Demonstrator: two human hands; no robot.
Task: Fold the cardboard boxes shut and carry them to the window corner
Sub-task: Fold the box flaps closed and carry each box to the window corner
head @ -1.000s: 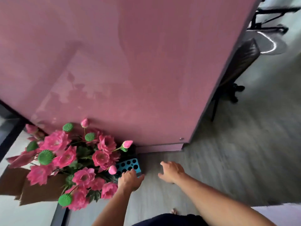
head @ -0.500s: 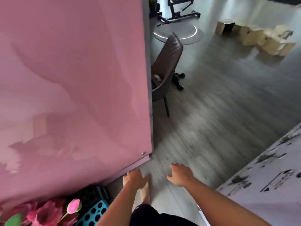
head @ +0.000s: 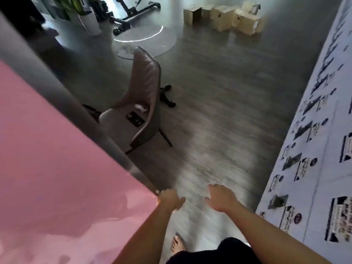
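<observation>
Several cardboard boxes (head: pixel 226 19) lie on the grey floor far ahead at the top of the view, some with flaps open. My left hand (head: pixel 170 199) hangs in front of me near the corner of the pink panel, fingers loosely relaxed and holding nothing. My right hand (head: pixel 221 198) is beside it, a little to the right, also relaxed and empty. Both hands are far from the boxes.
A tall pink panel (head: pixel 57 168) fills the left. A brown chair (head: pixel 141 103) with a phone on its seat stands ahead left. A white printed surface (head: pixel 314 149) runs along the right. A round rug, an exercise frame (head: pixel 133 8) and a white planter (head: pixel 89 23) sit beyond.
The view has swung right and up from the flowers by the pink panel to the open floor; the boxes have come into sight. Both hands stay empty in front of me.
</observation>
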